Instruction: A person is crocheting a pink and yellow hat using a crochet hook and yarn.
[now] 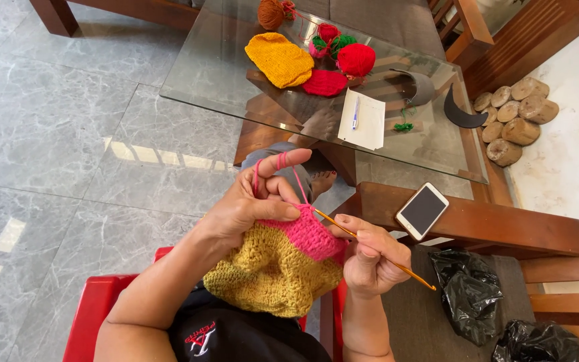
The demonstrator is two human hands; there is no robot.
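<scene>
Crochet piece (279, 261) hangs between both hands, over the person's lap. Left hand (252, 204) pinches its pink top edge, pink yarn (280, 161) looped over the raised forefinger. Right hand (370, 258) grips an orange crochet hook (376, 253), tip at the pink rows. Piece: mustard-yellow body, pink band on top, openwork stitch, slightly ruffled.

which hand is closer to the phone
Right. The right hand, holding the hook, sits just below-left of the phone; the left hand is farther left, on the crochet.
</scene>
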